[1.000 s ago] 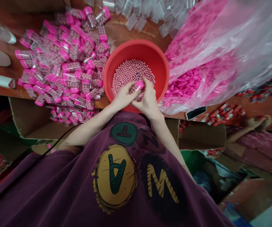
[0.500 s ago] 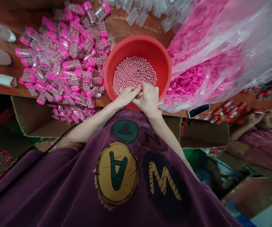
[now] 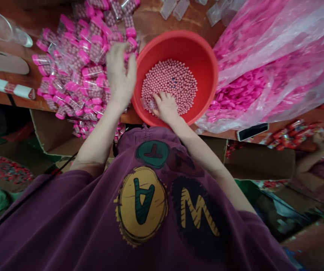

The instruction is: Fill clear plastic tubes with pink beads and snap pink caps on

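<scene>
Left hand (image 3: 121, 73) lifted — right hand (image 3: 166, 108) on glossy beads (image 3: 171, 81)

Open space above the red basin (image 3: 204, 64) gives the main way in: bare red wall shows above the beads (image 3: 170, 81) on the far side, while the right hand (image 3: 166, 109) lies inside at the near side. The left hand (image 3: 121, 73) stands over the pile of pink-capped tubes (image 3: 74, 75), which presses against the basin's left rim. A pink-filled plastic bag (image 3: 263, 71) blocks the right rim. Bare bench (image 3: 153, 22) shows past the far rim, up to the clear tubes (image 3: 179, 9). A narrow strip of bench runs along the near edge, below the basin.
</scene>
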Demonstrator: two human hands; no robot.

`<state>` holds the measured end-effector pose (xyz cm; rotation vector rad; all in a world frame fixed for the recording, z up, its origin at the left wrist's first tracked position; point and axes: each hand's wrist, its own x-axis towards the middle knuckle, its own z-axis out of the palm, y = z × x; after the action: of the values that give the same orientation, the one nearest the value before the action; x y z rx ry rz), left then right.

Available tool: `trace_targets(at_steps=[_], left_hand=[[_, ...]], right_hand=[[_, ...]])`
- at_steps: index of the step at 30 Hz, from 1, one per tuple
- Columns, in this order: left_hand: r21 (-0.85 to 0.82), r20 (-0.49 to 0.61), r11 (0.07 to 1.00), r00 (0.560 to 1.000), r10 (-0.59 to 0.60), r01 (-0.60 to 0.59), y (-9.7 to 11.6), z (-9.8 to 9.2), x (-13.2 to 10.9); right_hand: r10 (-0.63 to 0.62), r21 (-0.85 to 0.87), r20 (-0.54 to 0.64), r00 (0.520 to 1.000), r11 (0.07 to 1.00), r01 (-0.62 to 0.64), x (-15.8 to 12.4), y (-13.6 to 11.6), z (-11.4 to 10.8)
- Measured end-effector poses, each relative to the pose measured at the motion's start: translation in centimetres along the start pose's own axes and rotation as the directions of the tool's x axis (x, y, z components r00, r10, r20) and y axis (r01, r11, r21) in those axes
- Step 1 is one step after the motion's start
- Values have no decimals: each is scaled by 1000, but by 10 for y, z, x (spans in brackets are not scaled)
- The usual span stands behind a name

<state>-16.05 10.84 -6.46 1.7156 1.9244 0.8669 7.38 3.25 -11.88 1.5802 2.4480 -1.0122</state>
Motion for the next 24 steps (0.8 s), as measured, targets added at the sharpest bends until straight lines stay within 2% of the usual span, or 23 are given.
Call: trace_targets(at_steps=[1,3,4,6,7,9,11,12,14,17,24], left_hand=[[-63,67,997,997,50,-45,7,9,-9],[-158,269,987,963,28,16,18,29,-30],[-172,335,982,942,-17,79,21,38,-41],[-164,390,967,913,-117,194,22,53,-59],[-154,408,959,899,-158,239,21,58,-66],[-158,476,939,857,-199,306,21,65,-76],[-207,567,910,802,-188,360,25,67,-82],[-238,601,895,781,-170,378,28,68,-82],[-276,617,885,775,-136,375,35,68,-81],[-274,580,917,811,-81,288,40,67,-76],[-230,567,939,819,-85,256,35,67,-68]], right_hand=[[-57,-4,21,998,998,57,6,-4,5],[-143,83,62,988,987,137,18,-6,13],[-139,174,52,989,976,128,22,-3,16],[6,433,-24,1000,901,5,26,4,19],[127,584,-46,991,808,-76,25,8,19],[322,839,8,947,513,-182,19,16,14],[367,960,113,923,200,-197,11,19,6],[361,979,147,921,81,-188,7,19,2],[365,984,178,914,-68,-164,1,17,-5],[374,975,215,902,-137,-175,-2,9,-11],[384,976,213,899,-42,-213,-14,-2,-24]])
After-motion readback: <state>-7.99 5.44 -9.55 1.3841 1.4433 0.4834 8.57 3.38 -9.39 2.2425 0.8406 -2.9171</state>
